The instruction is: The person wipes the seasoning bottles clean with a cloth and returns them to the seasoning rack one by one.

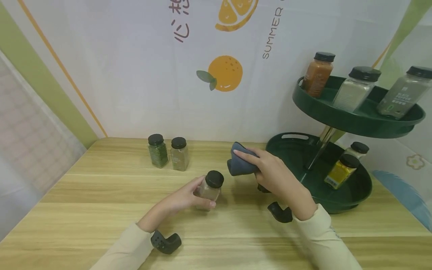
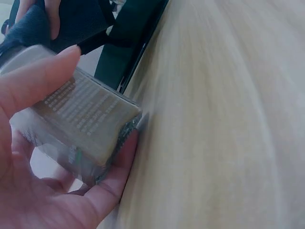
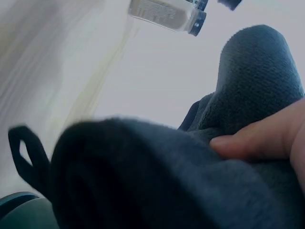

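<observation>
In the head view my left hand grips a clear spice jar with a black lid, tilted a little over the table. The left wrist view shows the thumb along one side of that jar and fingers under its base; pale powder and printed text are visible. To the right, my right hand holds a folded dark blue cloth above the table, apart from the jar. In the right wrist view a thumb presses into the cloth, and a small loop hangs from its edge.
Two jars, one with green flakes and one with beige powder, stand at the back of the wooden table. A two-tier green rack at right carries several jars, including a yellow-labelled one below.
</observation>
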`<action>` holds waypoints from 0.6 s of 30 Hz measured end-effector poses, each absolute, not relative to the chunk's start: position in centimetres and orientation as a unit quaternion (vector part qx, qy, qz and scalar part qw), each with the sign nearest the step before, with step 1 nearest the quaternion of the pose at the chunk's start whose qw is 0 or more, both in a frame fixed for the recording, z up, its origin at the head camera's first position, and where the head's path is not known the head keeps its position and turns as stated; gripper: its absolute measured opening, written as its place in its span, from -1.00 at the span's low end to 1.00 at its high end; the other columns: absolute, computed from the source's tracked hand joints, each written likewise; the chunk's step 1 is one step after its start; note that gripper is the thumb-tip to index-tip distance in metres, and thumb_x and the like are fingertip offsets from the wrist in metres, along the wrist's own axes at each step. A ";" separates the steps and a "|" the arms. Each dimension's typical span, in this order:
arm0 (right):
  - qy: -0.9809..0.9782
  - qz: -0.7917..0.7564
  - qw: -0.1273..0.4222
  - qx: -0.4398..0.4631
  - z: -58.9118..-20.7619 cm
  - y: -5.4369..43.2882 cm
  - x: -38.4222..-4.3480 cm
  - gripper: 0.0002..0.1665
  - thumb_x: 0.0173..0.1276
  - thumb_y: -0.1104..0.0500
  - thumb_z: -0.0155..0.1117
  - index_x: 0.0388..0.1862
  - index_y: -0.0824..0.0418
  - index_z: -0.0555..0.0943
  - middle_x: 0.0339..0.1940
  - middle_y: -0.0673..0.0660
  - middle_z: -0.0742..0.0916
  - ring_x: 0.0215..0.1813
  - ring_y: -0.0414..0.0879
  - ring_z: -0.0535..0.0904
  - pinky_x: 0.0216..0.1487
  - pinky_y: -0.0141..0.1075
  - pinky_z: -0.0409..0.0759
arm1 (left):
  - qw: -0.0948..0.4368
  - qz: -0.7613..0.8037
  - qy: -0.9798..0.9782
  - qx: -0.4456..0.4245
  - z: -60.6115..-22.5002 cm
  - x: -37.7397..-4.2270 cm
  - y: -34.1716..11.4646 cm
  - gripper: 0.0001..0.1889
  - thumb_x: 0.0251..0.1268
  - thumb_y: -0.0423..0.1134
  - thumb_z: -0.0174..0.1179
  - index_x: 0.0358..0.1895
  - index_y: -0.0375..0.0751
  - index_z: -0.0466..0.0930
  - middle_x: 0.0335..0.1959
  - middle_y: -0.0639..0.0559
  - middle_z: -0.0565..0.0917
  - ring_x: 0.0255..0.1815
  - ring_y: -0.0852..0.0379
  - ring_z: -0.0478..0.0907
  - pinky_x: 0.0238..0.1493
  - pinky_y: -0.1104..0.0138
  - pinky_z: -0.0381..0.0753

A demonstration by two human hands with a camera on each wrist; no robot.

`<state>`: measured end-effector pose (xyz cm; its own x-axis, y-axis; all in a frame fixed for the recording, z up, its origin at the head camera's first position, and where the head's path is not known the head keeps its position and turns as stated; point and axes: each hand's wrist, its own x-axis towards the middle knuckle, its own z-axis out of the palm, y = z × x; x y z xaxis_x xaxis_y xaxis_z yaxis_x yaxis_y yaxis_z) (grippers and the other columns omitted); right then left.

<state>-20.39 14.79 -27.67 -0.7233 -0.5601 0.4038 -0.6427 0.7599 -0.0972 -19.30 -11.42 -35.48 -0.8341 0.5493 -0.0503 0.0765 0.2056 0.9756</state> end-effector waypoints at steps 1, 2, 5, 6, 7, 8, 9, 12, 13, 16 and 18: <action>-0.919 0.124 0.184 0.326 -27.7 14.8 -20.4 -0.08 0.05 0.53 0.20 0.34 -0.16 0.35 0.23 0.20 0.53 0.08 0.11 0.57 0.02 -0.03 0.57 | 0.197 0.600 0.749 0.199 -35.5 -19.3 -11.4 -0.30 0.06 -0.22 0.35 0.32 0.03 0.26 0.09 -0.08 0.51 0.12 -0.01 0.41 0.18 0.08 0.33; -0.918 0.131 0.189 0.324 -27.7 14.8 -20.4 -0.09 0.06 0.52 0.20 0.34 -0.15 0.35 0.22 0.20 0.54 0.06 0.11 0.58 0.01 -0.03 0.58 | 0.198 0.611 0.744 0.185 -35.6 -19.2 -11.5 -0.30 0.07 -0.22 0.34 0.32 0.01 0.25 0.10 -0.11 0.51 0.14 -0.03 0.41 0.19 0.06 0.33; -0.914 0.148 0.203 0.318 -27.7 14.7 -20.3 -0.13 0.08 0.49 0.22 0.34 -0.10 0.35 0.19 0.19 0.56 0.03 0.09 0.59 -0.01 -0.01 0.58 | 0.205 0.655 0.712 0.148 -35.9 -19.1 -11.6 -0.27 0.13 -0.21 0.29 0.38 -0.06 0.15 0.21 -0.20 0.41 0.21 -0.08 0.37 0.21 0.04 0.35; -0.913 0.151 0.208 0.316 -27.7 14.6 -20.2 -0.13 0.08 0.50 0.21 0.34 -0.09 0.35 0.17 0.20 0.56 0.01 0.09 0.60 -0.02 -0.01 0.59 | 0.209 0.674 0.695 0.139 -36.0 -19.1 -11.7 -0.25 0.15 -0.22 0.26 0.40 -0.09 0.10 0.25 -0.23 0.36 0.23 -0.09 0.34 0.23 0.03 0.34; -0.913 0.154 0.212 0.313 -27.7 14.6 -20.2 -0.13 0.07 0.51 0.21 0.34 -0.08 0.35 0.16 0.19 0.57 0.00 0.08 0.60 -0.04 -0.01 0.59 | 0.215 0.693 0.676 0.132 -36.2 -19.2 -11.7 -0.25 0.18 -0.24 0.23 0.41 -0.12 0.05 0.29 -0.25 0.30 0.26 -0.09 0.31 0.26 0.02 0.33; -0.913 0.155 0.216 0.309 -27.7 14.5 -20.1 -0.13 0.07 0.51 0.20 0.34 -0.07 0.36 0.14 0.19 0.58 -0.02 0.08 0.60 -0.05 -0.01 0.59 | 0.220 0.711 0.657 0.125 -36.3 -19.2 -11.8 -0.24 0.19 -0.25 0.21 0.42 -0.14 0.01 0.31 -0.27 0.25 0.28 -0.09 0.29 0.29 0.01 0.31; -0.913 0.157 0.218 0.306 -27.6 14.4 -20.0 -0.14 0.07 0.52 0.20 0.34 -0.06 0.36 0.12 0.19 0.59 -0.03 0.07 0.60 -0.06 -0.02 0.60 | 0.223 0.724 0.641 0.124 -36.4 -19.2 -11.8 -0.22 0.21 -0.26 0.19 0.44 -0.14 -0.04 0.34 -0.27 0.20 0.30 -0.09 0.25 0.31 -0.01 0.27; -0.917 0.163 0.215 0.295 -27.4 14.2 -19.7 -0.13 0.05 0.52 0.19 0.33 -0.07 0.37 0.10 0.17 0.61 -0.07 0.05 0.61 -0.10 -0.04 0.61 | 0.227 0.750 0.608 0.127 -36.7 -19.2 -11.7 -0.21 0.22 -0.28 0.17 0.44 -0.19 -0.09 0.37 -0.31 0.14 0.33 -0.12 0.23 0.33 -0.02 0.23; -0.918 0.167 0.212 0.291 -27.4 14.1 -19.6 -0.13 0.04 0.51 0.20 0.32 -0.08 0.38 0.09 0.16 0.61 -0.08 0.04 0.62 -0.12 -0.05 0.61 | 0.227 0.753 0.603 0.130 -36.8 -19.2 -11.6 -0.21 0.22 -0.28 0.17 0.44 -0.22 -0.09 0.37 -0.32 0.14 0.34 -0.14 0.23 0.34 -0.01 0.23; -0.922 0.170 0.198 0.286 -27.3 13.5 -19.3 -0.14 0.02 0.47 0.23 0.31 -0.11 0.40 0.09 0.15 0.63 -0.08 0.04 0.64 -0.14 -0.07 0.62 | 0.226 0.745 0.610 0.145 -37.1 -19.2 -11.3 -0.21 0.21 -0.27 0.19 0.42 -0.28 -0.07 0.37 -0.33 0.17 0.37 -0.17 0.21 0.37 0.03 0.19; -0.925 0.161 0.191 0.285 -27.3 13.1 -19.1 -0.17 0.01 0.43 0.26 0.28 -0.11 0.43 0.07 0.14 0.65 -0.09 0.04 0.65 -0.16 -0.08 0.62 | 0.227 0.734 0.621 0.155 -37.2 -19.2 -11.1 -0.21 0.21 -0.25 0.20 0.42 -0.29 -0.06 0.37 -0.31 0.20 0.39 -0.16 0.18 0.40 0.05 0.12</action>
